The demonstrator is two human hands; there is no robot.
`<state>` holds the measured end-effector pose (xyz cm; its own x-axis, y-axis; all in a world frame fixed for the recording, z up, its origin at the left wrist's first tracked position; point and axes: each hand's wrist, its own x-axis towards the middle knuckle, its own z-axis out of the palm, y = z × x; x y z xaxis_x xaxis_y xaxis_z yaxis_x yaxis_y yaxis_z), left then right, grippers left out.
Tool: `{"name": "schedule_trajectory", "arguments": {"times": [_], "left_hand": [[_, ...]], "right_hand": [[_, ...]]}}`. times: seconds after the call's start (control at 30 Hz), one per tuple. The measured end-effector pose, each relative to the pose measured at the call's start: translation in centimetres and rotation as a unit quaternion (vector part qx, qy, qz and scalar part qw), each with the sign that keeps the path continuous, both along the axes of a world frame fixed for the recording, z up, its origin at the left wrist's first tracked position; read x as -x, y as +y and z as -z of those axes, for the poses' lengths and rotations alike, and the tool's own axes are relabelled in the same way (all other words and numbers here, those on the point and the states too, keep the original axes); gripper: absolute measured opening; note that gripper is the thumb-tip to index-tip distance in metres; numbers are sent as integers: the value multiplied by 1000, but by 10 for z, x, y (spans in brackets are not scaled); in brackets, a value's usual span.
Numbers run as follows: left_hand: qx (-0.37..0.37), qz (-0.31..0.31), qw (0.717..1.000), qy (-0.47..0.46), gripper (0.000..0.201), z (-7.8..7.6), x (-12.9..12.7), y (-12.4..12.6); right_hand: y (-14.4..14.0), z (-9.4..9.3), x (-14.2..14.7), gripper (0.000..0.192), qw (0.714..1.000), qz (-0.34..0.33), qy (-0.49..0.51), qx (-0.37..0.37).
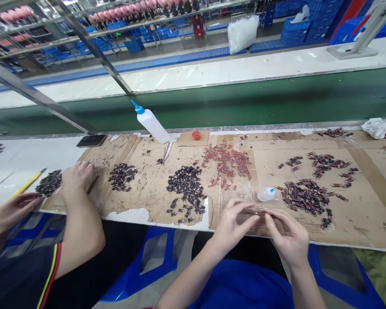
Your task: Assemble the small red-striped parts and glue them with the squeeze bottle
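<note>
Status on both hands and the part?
Left hand and right hand pinch one small part together at the bench edge. Dropper bottle just beyond. Co-worker's hands stay left, clear.

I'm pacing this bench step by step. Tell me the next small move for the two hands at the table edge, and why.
Probably finish fitting the small part pinched between the left hand and right hand, then set it on the pile of red and black parts just beyond. Both hands meet on it at the cardboard's edge, so neither is free for a new piece.
</note>
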<state>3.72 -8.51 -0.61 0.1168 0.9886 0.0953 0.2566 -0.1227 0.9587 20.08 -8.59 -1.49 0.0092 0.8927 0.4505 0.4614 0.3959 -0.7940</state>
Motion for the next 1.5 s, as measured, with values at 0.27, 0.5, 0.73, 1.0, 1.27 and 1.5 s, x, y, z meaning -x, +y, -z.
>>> {"name": "schedule_trajectory", "arguments": {"times": [0.27,0.5,0.73,1.0,1.27,1.5], "left_hand": [[-60,-171,935,304,18,12,70,12],[-66,-169,894,409,18,16,98,11],[-72,-124,926,351,16,10,79,9],[-78,-48,958,273,11,22,31,6],[-27,-70,973,217,21,26,35,6],[51,-117,969,213,16,16,27,6]], "right_hand": [[14,1,-33,20,984,161,-52,-56],[37,20,-12,42,981,95,-152,-78],[36,17,1,30,997,44,2,64],[20,13,-1,38,967,30,202,154],[23,22,8,32,948,106,255,160],[23,14,26,34,976,115,141,123]]}}
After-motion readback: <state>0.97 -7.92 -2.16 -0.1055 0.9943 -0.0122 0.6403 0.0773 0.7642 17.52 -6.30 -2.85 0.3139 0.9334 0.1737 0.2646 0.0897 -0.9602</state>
